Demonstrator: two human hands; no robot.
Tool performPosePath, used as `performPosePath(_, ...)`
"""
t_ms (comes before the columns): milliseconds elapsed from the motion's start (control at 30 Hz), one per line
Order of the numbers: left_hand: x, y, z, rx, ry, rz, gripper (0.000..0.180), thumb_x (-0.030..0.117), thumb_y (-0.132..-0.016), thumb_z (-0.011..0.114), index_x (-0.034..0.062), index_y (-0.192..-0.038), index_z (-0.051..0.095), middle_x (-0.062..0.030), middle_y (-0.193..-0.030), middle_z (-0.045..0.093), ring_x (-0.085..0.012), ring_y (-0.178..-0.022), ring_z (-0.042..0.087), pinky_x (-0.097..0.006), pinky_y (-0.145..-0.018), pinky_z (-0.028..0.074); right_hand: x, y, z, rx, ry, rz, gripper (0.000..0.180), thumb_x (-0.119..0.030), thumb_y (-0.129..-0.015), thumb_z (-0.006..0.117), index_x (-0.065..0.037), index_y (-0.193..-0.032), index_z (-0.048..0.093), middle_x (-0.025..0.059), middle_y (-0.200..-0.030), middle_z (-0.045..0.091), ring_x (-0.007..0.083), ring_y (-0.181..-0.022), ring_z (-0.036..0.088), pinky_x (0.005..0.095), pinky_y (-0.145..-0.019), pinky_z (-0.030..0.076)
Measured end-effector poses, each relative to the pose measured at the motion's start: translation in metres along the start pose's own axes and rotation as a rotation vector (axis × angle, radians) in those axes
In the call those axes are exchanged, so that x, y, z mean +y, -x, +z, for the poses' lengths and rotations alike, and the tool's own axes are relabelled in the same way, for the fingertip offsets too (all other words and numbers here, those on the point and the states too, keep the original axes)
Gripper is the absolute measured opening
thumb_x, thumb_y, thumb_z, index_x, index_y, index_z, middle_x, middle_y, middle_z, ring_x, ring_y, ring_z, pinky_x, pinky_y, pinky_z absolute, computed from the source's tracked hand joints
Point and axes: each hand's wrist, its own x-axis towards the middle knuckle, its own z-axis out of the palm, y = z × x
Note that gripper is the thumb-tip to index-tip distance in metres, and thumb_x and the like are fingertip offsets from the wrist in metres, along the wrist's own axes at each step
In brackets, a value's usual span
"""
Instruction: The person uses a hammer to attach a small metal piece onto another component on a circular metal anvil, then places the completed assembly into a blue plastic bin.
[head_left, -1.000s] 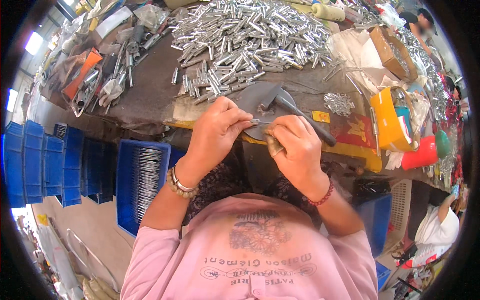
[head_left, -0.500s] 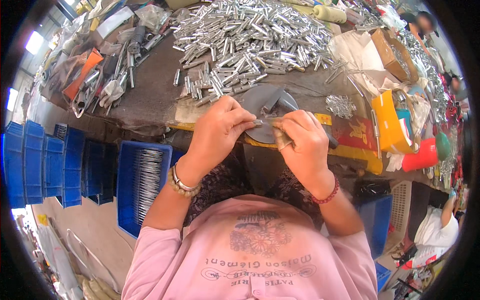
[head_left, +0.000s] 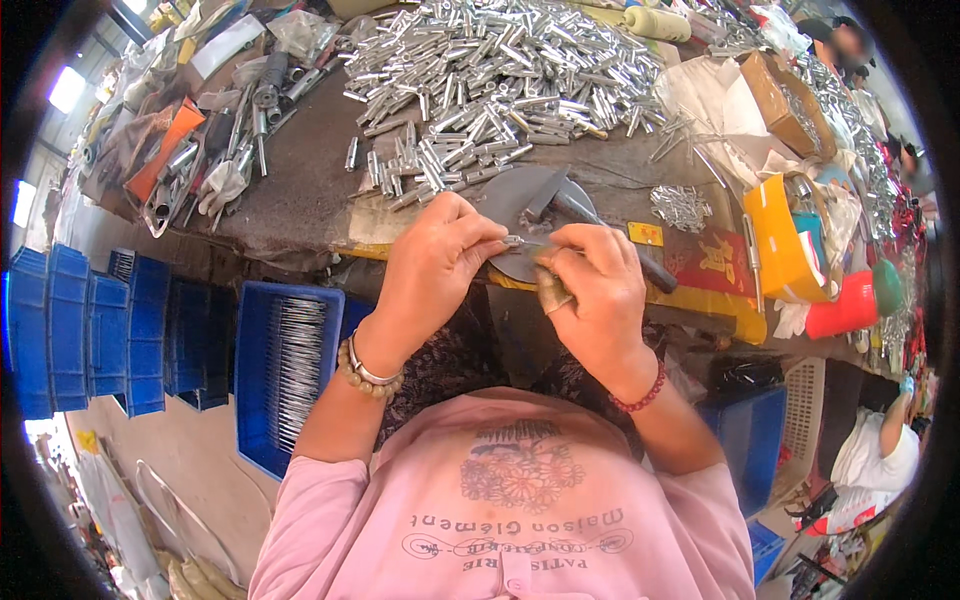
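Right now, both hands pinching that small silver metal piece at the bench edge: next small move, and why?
Probably press the two ends together. The left hand and right hand meet fingertip to fingertip on the small silver metal piece, held level above the grey metal plate; whether it is seated is too small to tell.

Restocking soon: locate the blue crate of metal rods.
In the head view, the blue crate of metal rods sits on the floor at the person's left, below the workbench edge, beside the left hand's forearm.
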Motion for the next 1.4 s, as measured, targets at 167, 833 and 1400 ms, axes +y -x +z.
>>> performPosePath(167, -0.001, 0.002, -0.002, -0.014, 0.040, -0.007, 0.017, 0.001, -0.091, 0.085, 0.0013, -0.107, 0.081, -0.0093, -0.096, 0.065, -0.0248, -0.090, 0.065, -0.034, -0.081, 0.053, 0.009, 0.000, -0.003, 0.045, -0.008, 0.049, 0.016, -0.005, -0.082, 0.082, -0.006, -0.098, 0.076, 0.0073, -0.112, 0.070, 0.0325, -0.103, 0.067, 0.0463, -0.091, 0.053)
performPosePath(833, 0.007, 0.013, -0.015, 0.036, 0.030, -0.066, 0.015, 0.002, -0.091, 0.084, 0.0021, -0.106, 0.081, -0.0089, -0.096, 0.066, -0.0252, -0.088, 0.065, -0.036, -0.077, 0.052, 0.007, -0.022, -0.005, -0.098, 0.065, -0.085, 0.009, -0.006, -0.083, 0.077, -0.010, -0.090, 0.077, 0.0030, -0.095, 0.066, 0.0260, -0.094, 0.067, 0.0423, -0.084, 0.053)
performPosePath(1400, 0.014, 0.014, -0.011, -0.023, -0.008, -0.057, 0.017, 0.001, -0.091, 0.084, 0.0030, -0.108, 0.082, -0.0095, -0.097, 0.067, -0.0254, -0.089, 0.066, -0.034, -0.078, 0.052, 0.058, -0.014, -0.047, -0.035, 0.280, 0.150, 0.014, -0.005, -0.083, 0.080, -0.008, -0.094, 0.072, 0.0097, -0.094, 0.069, 0.0325, -0.091, 0.072, 0.0447, -0.080, 0.059)
